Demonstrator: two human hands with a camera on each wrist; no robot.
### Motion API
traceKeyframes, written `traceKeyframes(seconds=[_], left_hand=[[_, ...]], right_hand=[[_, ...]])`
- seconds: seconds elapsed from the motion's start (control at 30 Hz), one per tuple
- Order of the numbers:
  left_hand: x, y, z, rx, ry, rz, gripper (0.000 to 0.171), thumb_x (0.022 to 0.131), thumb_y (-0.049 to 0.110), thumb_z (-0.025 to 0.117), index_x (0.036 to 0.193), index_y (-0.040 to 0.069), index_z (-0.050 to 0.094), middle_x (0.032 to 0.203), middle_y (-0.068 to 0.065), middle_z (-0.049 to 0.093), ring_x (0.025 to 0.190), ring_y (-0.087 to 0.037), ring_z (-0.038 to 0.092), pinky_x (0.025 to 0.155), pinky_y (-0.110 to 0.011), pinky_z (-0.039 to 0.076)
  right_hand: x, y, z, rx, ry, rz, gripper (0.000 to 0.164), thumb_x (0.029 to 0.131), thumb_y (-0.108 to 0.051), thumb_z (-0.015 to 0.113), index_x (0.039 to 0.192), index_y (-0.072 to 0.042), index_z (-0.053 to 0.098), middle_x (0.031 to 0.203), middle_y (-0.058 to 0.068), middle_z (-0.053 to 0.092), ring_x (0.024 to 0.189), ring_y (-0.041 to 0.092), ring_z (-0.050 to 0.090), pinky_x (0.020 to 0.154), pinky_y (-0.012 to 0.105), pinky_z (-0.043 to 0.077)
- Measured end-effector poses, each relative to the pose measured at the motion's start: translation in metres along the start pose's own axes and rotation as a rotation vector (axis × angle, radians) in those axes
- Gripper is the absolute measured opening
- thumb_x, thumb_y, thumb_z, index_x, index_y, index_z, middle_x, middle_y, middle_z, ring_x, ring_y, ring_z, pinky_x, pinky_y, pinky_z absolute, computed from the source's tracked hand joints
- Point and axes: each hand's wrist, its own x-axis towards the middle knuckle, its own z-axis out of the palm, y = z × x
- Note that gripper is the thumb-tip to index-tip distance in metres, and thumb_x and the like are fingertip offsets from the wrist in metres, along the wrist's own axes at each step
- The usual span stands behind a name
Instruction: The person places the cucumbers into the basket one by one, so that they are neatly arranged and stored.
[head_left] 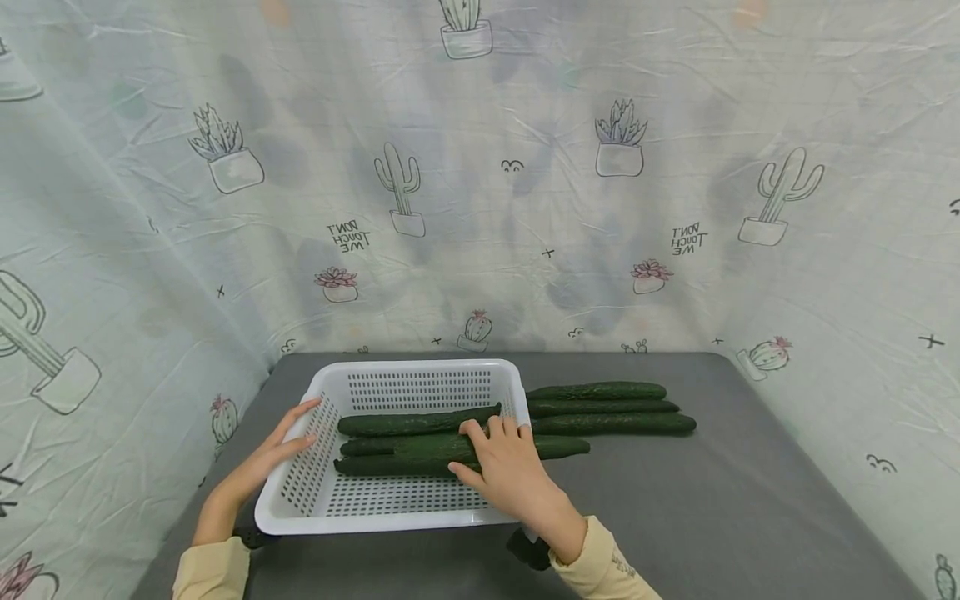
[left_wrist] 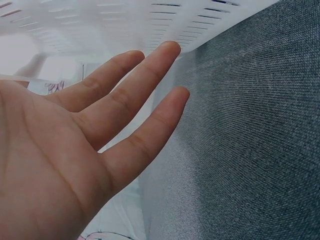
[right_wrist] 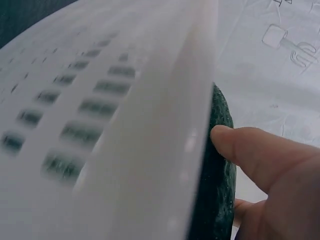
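Observation:
A white perforated basket (head_left: 390,525) stands on the grey table, with three dark green cucumbers, such as the back one (head_left: 420,422), lying across it inside. Over its right rim my right hand (head_left: 513,475) grips another cucumber (head_left: 564,447), whose right end sticks out past the rim. In the right wrist view the thumb presses along that cucumber (right_wrist: 220,190), close behind the basket wall (right_wrist: 150,150). My left hand (head_left: 262,462) has its fingers spread at the basket's left rim. The left wrist view shows straight fingers (left_wrist: 145,135) below the basket wall (left_wrist: 165,15), holding nothing.
Three more cucumbers (head_left: 615,423) lie side by side on the table right of the basket, partly hidden behind its rim. Grey tabletop (head_left: 720,517) extends to the right. A cactus-print curtain (head_left: 510,217) hangs behind and along both sides.

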Motion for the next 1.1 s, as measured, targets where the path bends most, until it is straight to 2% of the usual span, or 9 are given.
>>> traceKeyframes(seconds=[0.1, 0.27, 0.33, 0.57, 0.83, 1.1], left_hand=[[0.0, 0.0, 0.0, 0.014, 0.001, 0.002, 0.062, 0.099, 0.02, 0.041, 0.149, 0.017, 0.006, 0.151, -0.022, -0.006, 0.128, -0.056, 0.019, 0.083, -0.059, 0.043], [0.002, -0.002, -0.002, 0.089, 0.019, 0.009, 0.062, 0.098, 0.022, 0.042, 0.15, 0.018, 0.008, 0.152, -0.02, -0.006, 0.135, -0.05, 0.0, 0.09, -0.073, 0.021], [0.002, -0.002, -0.002, 0.087, 0.018, 0.011, 0.062, 0.098, 0.022, 0.042, 0.15, 0.018, 0.009, 0.152, -0.019, -0.006, 0.135, -0.05, -0.002, 0.09, -0.074, 0.019], [0.002, 0.0, -0.001, 0.079, 0.018, 0.005, 0.062, 0.098, 0.022, 0.043, 0.15, 0.018, 0.009, 0.152, -0.019, -0.006, 0.135, -0.049, -0.004, 0.09, -0.074, 0.016], [0.003, 0.001, -0.002, 0.084, 0.019, 0.005, 0.062, 0.098, 0.022, 0.043, 0.15, 0.018, 0.009, 0.152, -0.019, -0.006, 0.135, -0.049, -0.004, 0.09, -0.074, 0.016], [0.002, 0.002, -0.002, 0.084, 0.019, -0.003, 0.062, 0.098, 0.023, 0.043, 0.15, 0.018, 0.009, 0.152, -0.018, -0.006, 0.136, -0.049, -0.006, 0.09, -0.075, 0.013]], right_hand=[[0.005, -0.01, 0.002, 0.007, -0.031, -0.002, 0.043, 0.089, -0.052, 0.052, 0.121, -0.023, 0.047, 0.094, 0.005, 0.048, 0.078, 0.02, 0.036, 0.066, 0.033, 0.027], [0.013, -0.026, 0.009, -0.009, -0.032, -0.009, 0.044, 0.089, -0.054, 0.05, 0.122, -0.025, 0.047, 0.097, 0.005, 0.049, 0.082, 0.02, 0.04, 0.071, 0.035, 0.032], [0.016, -0.031, 0.012, -0.015, -0.037, -0.011, 0.045, 0.089, -0.056, 0.047, 0.123, -0.026, 0.047, 0.098, 0.004, 0.05, 0.083, 0.02, 0.041, 0.071, 0.035, 0.033], [0.026, -0.046, 0.021, 0.01, -0.07, -0.024, 0.045, 0.089, -0.059, 0.042, 0.123, -0.029, 0.045, 0.098, 0.003, 0.05, 0.079, 0.017, 0.038, 0.069, 0.032, 0.03], [0.034, -0.061, 0.032, 0.033, -0.015, -0.055, 0.043, 0.087, -0.058, 0.047, 0.12, -0.03, 0.049, 0.093, 0.001, 0.051, 0.075, 0.015, 0.034, 0.067, 0.03, 0.025], [0.044, -0.07, 0.042, 0.046, -0.067, -0.028, 0.042, 0.083, -0.058, 0.053, 0.116, -0.031, 0.052, 0.094, -0.001, 0.054, 0.074, 0.016, 0.04, 0.065, 0.03, 0.028]])
